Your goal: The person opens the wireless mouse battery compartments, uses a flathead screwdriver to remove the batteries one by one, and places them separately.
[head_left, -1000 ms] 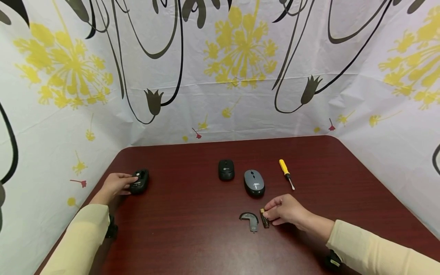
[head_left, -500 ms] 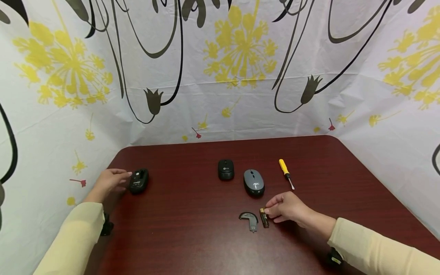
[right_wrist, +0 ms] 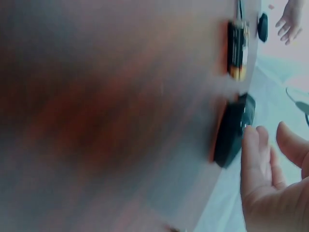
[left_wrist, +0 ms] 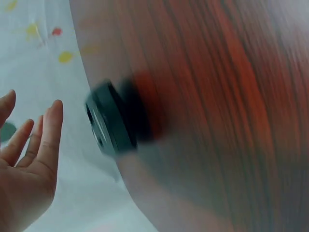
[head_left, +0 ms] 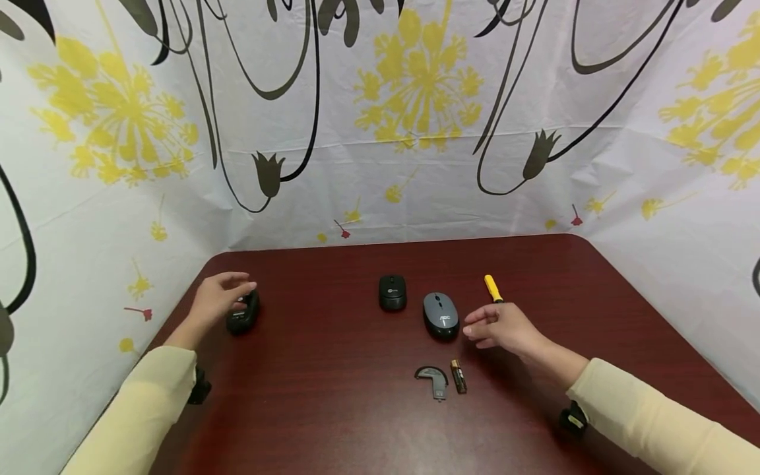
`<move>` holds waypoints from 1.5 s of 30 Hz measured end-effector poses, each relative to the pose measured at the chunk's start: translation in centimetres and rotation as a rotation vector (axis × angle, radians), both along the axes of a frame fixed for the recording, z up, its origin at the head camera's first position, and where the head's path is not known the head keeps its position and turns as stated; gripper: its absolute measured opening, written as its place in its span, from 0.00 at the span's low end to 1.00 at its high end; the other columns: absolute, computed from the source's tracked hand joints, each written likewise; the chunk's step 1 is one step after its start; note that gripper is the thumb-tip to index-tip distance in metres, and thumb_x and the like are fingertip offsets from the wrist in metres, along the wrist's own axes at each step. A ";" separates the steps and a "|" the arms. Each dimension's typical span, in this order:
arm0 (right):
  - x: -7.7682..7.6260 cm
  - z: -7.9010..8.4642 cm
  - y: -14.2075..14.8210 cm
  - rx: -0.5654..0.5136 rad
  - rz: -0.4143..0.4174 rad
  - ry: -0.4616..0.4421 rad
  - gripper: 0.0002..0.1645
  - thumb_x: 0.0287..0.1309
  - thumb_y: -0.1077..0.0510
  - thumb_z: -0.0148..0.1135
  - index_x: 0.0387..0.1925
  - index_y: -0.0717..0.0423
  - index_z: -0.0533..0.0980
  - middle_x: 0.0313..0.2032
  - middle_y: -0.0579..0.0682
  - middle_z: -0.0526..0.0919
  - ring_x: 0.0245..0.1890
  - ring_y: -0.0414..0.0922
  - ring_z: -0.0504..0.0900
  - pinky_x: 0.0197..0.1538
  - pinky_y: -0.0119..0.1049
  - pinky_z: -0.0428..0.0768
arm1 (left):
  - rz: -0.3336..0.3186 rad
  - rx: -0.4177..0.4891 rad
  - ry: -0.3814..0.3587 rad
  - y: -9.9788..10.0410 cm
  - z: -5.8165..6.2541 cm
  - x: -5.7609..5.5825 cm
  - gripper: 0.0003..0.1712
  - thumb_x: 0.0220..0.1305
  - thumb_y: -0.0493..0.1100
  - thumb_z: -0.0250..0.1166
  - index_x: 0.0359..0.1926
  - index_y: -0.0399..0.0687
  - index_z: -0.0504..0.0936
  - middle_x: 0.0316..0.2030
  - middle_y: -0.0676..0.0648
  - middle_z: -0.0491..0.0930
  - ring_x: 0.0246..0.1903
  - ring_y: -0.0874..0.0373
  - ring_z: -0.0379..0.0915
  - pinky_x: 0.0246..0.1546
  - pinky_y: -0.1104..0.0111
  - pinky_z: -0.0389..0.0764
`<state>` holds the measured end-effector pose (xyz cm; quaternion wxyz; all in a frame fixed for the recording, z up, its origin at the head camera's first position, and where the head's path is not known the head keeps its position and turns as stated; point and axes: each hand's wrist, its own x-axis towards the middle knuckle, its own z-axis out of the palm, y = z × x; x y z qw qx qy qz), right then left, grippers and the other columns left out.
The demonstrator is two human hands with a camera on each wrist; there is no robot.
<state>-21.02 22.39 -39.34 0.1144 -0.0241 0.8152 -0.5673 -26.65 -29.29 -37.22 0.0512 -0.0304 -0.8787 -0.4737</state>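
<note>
At the left side of the table, my left hand [head_left: 215,305] hovers over an upturned black mouse [head_left: 242,318], hiding part of it. In the left wrist view its fingers are relaxed and apart from that mouse [left_wrist: 110,118]. My right hand [head_left: 505,328] is just right of a grey AOC mouse [head_left: 441,315], fingers loosely extended and holding nothing. Near it lie an AA battery [head_left: 459,378] and a grey battery cover [head_left: 438,382], side by side on the table. The battery [right_wrist: 237,50] also shows in the right wrist view.
A smaller black mouse [head_left: 392,293] sits left of the grey one. Behind the right hand lies a yellow-handled screwdriver [head_left: 491,287], its shaft hidden. Patterned white cloth [head_left: 368,178] surrounds the dark red table [head_left: 320,396] at the back and sides.
My right hand has let go of the battery and moved up beside the grey mouse. The left hand first drew back from the upturned mouse, then came over it. The battery stays in place.
</note>
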 end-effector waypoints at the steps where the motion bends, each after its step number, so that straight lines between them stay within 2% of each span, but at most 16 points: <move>1: -0.3 0.0 0.1 0.006 0.013 0.030 0.23 0.43 0.57 0.68 0.40 0.69 0.74 0.32 0.58 0.79 0.35 0.54 0.78 0.35 0.44 0.79 | -0.018 0.000 0.019 0.6 -0.1 0.0 0.30 0.55 0.53 0.61 0.54 0.40 0.70 0.45 0.35 0.73 0.36 0.43 0.76 0.31 0.60 0.79; 4: -1.2 0.1 0.6 0.060 0.045 0.136 0.23 0.43 0.56 0.68 0.39 0.68 0.74 0.31 0.57 0.79 0.34 0.55 0.78 0.34 0.44 0.79 | -0.066 0.000 0.088 2.6 -0.3 -0.1 0.27 0.54 0.51 0.62 0.52 0.41 0.72 0.44 0.37 0.74 0.36 0.45 0.75 0.30 0.59 0.79; 7: -2.1 0.2 1.0 0.165 0.062 0.250 0.23 0.43 0.53 0.68 0.38 0.64 0.76 0.31 0.53 0.79 0.32 0.49 0.79 0.33 0.41 0.79 | -0.100 -0.008 0.155 4.9 -0.6 0.0 0.23 0.53 0.48 0.64 0.49 0.43 0.74 0.42 0.39 0.76 0.35 0.49 0.76 0.29 0.60 0.79; 10: -2.8 0.2 1.3 0.248 0.084 0.336 0.23 0.42 0.50 0.69 0.39 0.60 0.77 0.33 0.49 0.80 0.33 0.43 0.79 0.33 0.37 0.78 | -0.141 -0.066 0.217 7.4 -0.9 0.1 0.21 0.52 0.48 0.65 0.47 0.46 0.76 0.41 0.43 0.77 0.34 0.54 0.77 0.29 0.63 0.79; 13: -3.4 0.2 1.4 0.269 0.116 0.396 0.23 0.41 0.50 0.69 0.39 0.57 0.77 0.35 0.49 0.80 0.34 0.40 0.79 0.33 0.35 0.77 | -0.194 -0.156 0.292 9.9 -1.4 0.2 0.20 0.51 0.48 0.66 0.46 0.49 0.77 0.39 0.48 0.78 0.35 0.57 0.76 0.32 0.64 0.78; 18: -4.3 -0.1 1.5 0.269 0.176 0.502 0.21 0.41 0.50 0.69 0.40 0.53 0.77 0.37 0.47 0.80 0.39 0.40 0.77 0.37 0.37 0.77 | -0.341 -0.240 0.387 13.9 -2.0 0.4 0.19 0.50 0.47 0.67 0.45 0.50 0.78 0.41 0.50 0.77 0.38 0.57 0.74 0.37 0.63 0.77; 23: -5.0 -0.6 1.7 0.341 0.273 0.664 0.21 0.42 0.50 0.68 0.41 0.50 0.77 0.41 0.45 0.79 0.44 0.38 0.75 0.41 0.40 0.76 | -0.475 -0.386 0.420 17.4 -2.0 0.6 0.21 0.52 0.51 0.64 0.48 0.53 0.76 0.45 0.53 0.75 0.44 0.64 0.70 0.43 0.67 0.73; 28: -5.5 -1.0 1.9 0.437 0.437 0.882 0.26 0.40 0.53 0.70 0.46 0.53 0.76 0.46 0.45 0.77 0.45 0.37 0.75 0.43 0.38 0.76 | -0.589 -0.536 0.438 19.7 -2.4 0.5 0.27 0.55 0.55 0.60 0.55 0.52 0.71 0.52 0.53 0.70 0.53 0.62 0.63 0.51 0.66 0.67; 34: -5.8 -1.5 2.2 0.609 0.568 1.130 0.31 0.37 0.53 0.72 0.49 0.54 0.75 0.50 0.53 0.75 0.50 0.43 0.72 0.43 0.38 0.76 | -0.702 -0.626 0.538 22.0 -2.7 0.0 0.29 0.56 0.55 0.59 0.58 0.49 0.68 0.56 0.51 0.66 0.56 0.60 0.59 0.53 0.66 0.65; 37: -6.0 -1.6 2.2 0.676 0.617 1.193 0.33 0.38 0.53 0.71 0.50 0.53 0.74 0.51 0.54 0.73 0.51 0.44 0.71 0.44 0.39 0.76 | -0.747 -0.692 0.593 23.1 -2.8 -0.4 0.29 0.57 0.55 0.58 0.58 0.49 0.68 0.56 0.51 0.65 0.56 0.61 0.58 0.54 0.67 0.65; 45: -6.4 -1.8 2.1 0.751 0.731 1.339 0.34 0.38 0.55 0.71 0.52 0.55 0.72 0.50 0.54 0.74 0.49 0.47 0.73 0.44 0.41 0.76 | -0.850 -0.824 0.740 25.3 -3.3 -1.7 0.28 0.57 0.51 0.60 0.57 0.47 0.68 0.56 0.47 0.66 0.57 0.59 0.58 0.56 0.70 0.60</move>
